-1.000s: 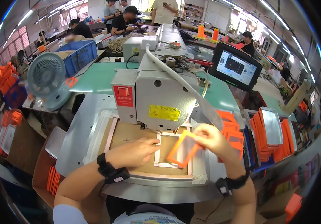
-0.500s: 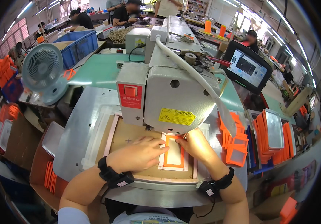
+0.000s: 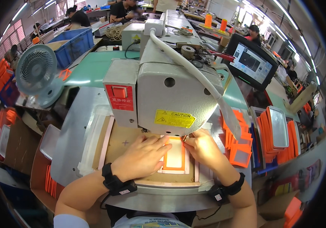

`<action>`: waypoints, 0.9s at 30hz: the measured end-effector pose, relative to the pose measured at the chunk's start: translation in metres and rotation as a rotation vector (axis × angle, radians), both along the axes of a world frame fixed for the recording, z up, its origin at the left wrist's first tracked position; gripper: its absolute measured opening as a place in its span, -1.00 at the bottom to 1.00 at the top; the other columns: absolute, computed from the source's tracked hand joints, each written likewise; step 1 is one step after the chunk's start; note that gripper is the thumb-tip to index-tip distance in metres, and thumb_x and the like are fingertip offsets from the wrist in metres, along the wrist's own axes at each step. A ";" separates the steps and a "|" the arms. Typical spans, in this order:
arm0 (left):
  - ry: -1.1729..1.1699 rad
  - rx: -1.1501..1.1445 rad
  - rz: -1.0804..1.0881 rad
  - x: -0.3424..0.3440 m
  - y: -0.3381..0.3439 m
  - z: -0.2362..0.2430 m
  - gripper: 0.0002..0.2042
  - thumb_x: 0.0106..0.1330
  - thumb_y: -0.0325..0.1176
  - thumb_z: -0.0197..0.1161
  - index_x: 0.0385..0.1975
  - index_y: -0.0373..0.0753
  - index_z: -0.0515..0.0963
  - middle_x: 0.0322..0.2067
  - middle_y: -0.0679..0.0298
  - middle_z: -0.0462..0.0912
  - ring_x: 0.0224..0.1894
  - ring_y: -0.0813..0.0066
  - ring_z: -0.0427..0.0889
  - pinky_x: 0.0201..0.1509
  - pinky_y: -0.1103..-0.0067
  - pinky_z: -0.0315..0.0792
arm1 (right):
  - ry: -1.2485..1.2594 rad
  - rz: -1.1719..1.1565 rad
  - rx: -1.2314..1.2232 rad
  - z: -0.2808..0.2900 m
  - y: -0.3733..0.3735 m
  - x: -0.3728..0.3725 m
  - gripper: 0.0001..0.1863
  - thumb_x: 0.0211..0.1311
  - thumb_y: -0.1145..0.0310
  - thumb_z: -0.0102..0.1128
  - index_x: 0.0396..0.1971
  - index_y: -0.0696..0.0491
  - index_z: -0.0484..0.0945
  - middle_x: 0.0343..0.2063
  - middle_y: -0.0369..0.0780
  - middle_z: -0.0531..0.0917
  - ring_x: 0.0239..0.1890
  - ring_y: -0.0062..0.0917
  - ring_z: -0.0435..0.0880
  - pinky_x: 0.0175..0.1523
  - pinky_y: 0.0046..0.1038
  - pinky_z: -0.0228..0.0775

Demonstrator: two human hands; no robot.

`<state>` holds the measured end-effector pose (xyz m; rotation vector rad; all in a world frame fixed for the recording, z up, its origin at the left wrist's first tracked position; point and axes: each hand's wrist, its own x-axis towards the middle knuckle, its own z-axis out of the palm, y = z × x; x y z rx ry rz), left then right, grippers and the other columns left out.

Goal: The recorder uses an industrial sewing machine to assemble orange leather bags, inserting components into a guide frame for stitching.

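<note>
An orange rectangular frame (image 3: 174, 168) with a pale centre lies flat on a tan work plate (image 3: 122, 155), directly in front of a large grey sewing machine's head (image 3: 176, 91). My left hand (image 3: 143, 156) is open, palm down, its fingers stretched over the frame's left edge. At the frame's far right corner, close under the machine head, my right hand (image 3: 202, 147) is closed with thumb and fingers pinched together. A small dark thing shows at its fingertips, too small to name. The machine head hides the frame's far edge and the needle area.
Orange pieces (image 3: 240, 154) are piled right of the plate, beside more orange pieces and a pale tray (image 3: 277, 127). A control screen (image 3: 251, 62) stands at the back right. A fan (image 3: 37, 70) and blue crate (image 3: 70, 47) are at left. Other people work farther back.
The view has shifted a little, so the machine appears farther left. My left hand's fingers lie closer along the frame's left edge. My right hand stays pinched at the far right corner.
</note>
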<state>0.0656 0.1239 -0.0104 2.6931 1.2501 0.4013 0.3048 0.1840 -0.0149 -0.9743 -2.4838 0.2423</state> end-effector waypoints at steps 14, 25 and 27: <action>-0.001 -0.031 -0.020 0.000 -0.007 0.003 -0.47 0.22 -0.13 0.30 0.17 -0.21 0.46 0.32 0.03 0.29 0.20 0.11 0.41 0.29 0.20 0.24 | -0.214 0.136 -0.012 0.018 -0.012 0.015 -0.31 -0.04 0.07 0.45 -0.01 0.29 0.56 0.01 -0.10 0.53 0.09 -0.27 0.49 0.36 -0.05 0.12; 0.057 -0.073 0.093 0.012 -0.013 0.005 -0.49 0.15 -0.10 0.31 0.14 -0.08 0.55 0.30 0.10 0.35 0.18 0.10 0.38 0.24 0.18 0.15 | -0.481 0.016 -0.182 0.016 -0.017 -0.004 -0.49 -0.25 0.03 0.49 -0.39 0.17 0.69 -0.09 -0.08 0.50 0.13 -0.21 0.45 0.35 0.10 0.01; 0.058 -0.055 0.106 0.011 -0.015 0.006 -0.50 0.15 -0.11 0.31 0.14 -0.04 0.56 0.30 0.09 0.36 0.17 0.10 0.37 0.24 0.15 0.12 | -0.482 0.045 -0.173 0.023 -0.021 -0.004 -0.40 -0.19 0.04 0.46 -0.25 0.26 0.64 -0.05 -0.06 0.49 0.13 -0.21 0.45 0.32 0.12 0.07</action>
